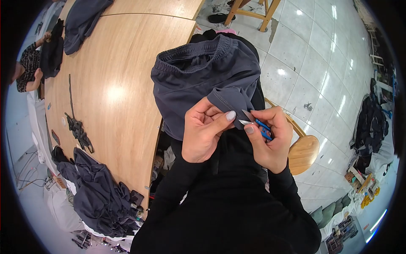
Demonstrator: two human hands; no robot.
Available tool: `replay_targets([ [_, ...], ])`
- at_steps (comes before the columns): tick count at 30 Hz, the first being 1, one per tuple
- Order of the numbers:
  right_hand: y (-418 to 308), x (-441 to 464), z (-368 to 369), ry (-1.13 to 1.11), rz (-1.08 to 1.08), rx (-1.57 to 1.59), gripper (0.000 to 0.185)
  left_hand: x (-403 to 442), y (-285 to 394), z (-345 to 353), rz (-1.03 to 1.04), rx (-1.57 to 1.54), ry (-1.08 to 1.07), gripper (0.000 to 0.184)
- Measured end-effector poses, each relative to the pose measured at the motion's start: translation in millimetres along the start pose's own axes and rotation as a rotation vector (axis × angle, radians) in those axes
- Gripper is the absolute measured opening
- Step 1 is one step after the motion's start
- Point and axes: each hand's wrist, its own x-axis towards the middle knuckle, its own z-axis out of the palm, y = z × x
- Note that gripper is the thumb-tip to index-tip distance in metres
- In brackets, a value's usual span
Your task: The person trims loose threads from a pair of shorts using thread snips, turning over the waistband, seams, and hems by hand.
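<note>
Dark grey shorts (186,84) with a gathered elastic waistband lie across my lap and against the table's edge. My left hand (207,131) pinches the hem of one leg, thumb on top, holding the folded edge up. In my right hand (272,135) is a pair of blue-handled thread snips (263,128), gripped between thumb and fingers. Their two pointed blades are spread apart at the hem's edge, close to my left thumb. Whether a thread lies between the blades is too small to tell.
The wooden table (122,55) stretches along my left, with a pile of dark garments (101,194) and black straps (78,131) on it. Another person (31,67) handles dark cloth at its far side. A wooden stool (303,154) stands close on my right.
</note>
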Motion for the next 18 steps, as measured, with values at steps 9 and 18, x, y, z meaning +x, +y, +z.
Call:
replay_targets([
  [9,-2,1,0,0.011,-0.053,-0.057,0.027,1,-1,-4,0.050,0.097,0.012,0.030],
  [18,0,3,1,0.033,-0.066,-0.115,0.026,-1,-5,-7,0.072,0.095,0.001,0.039],
])
